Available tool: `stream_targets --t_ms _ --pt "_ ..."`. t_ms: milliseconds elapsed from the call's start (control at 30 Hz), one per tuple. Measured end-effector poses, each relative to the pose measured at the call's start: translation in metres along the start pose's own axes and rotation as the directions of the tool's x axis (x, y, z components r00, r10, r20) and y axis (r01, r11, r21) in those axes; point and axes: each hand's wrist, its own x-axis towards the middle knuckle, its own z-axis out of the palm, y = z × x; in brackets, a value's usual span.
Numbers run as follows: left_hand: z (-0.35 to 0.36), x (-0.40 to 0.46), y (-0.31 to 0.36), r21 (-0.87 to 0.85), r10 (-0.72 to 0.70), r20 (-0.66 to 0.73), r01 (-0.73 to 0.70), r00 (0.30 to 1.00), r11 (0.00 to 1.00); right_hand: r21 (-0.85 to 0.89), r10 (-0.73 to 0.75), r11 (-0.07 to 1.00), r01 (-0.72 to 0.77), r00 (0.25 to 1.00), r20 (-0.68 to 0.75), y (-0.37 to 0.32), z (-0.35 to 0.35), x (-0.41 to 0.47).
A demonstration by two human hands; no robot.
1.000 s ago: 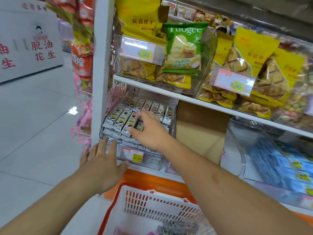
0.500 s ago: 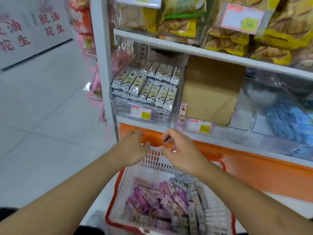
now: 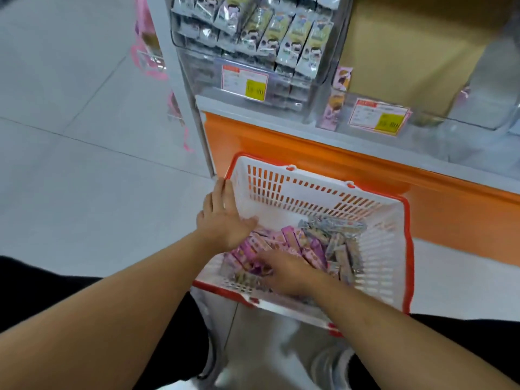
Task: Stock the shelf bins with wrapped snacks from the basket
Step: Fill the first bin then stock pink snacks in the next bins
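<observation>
A white basket with a red rim stands on the floor against the orange shelf base. Inside lie several pink-purple wrapped snacks and several grey-blue ones. My left hand rests with straight fingers on the basket's left rim and wall. My right hand reaches down into the pink snacks, fingers curled among them; whether it holds one is hidden. Above, a clear shelf bin is filled with rows of pale wrapped snacks.
A second clear bin to the right carries a price tag and stands in front of a brown cardboard box. Pink netting hangs left of the shelf post. Grey tiled floor spreads to the left.
My view has tipped down from the shelf to the basket. Both hands came down: the left onto the basket's left rim, the right into the pink snacks.
</observation>
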Motion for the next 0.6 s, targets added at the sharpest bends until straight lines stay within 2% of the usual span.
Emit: stream_targets --t_ms 167,267,467,600 --pt "-0.001 0.004 -0.001 0.004 -0.019 0.045 0.019 0.999 1.0 0.051 0.114 0.992 -0.119 0.989 0.099 -0.009 0.037 0.03" --pt "0.001 0.005 -0.001 0.016 -0.026 0.051 0.025 0.998 1.0 0.098 0.111 0.989 -0.109 0.994 -0.018 -0.01 0.041 0.033" --pt "-0.008 0.0 0.009 0.015 -0.04 0.026 0.039 0.999 0.999 0.238 0.094 0.968 -0.085 0.995 -0.028 -0.008 0.0 0.001" --pt "-0.038 -0.006 0.027 0.067 -0.049 -0.028 0.051 0.998 0.996 0.327 0.105 0.942 -0.078 0.992 -0.065 -0.019 -0.061 -0.029"
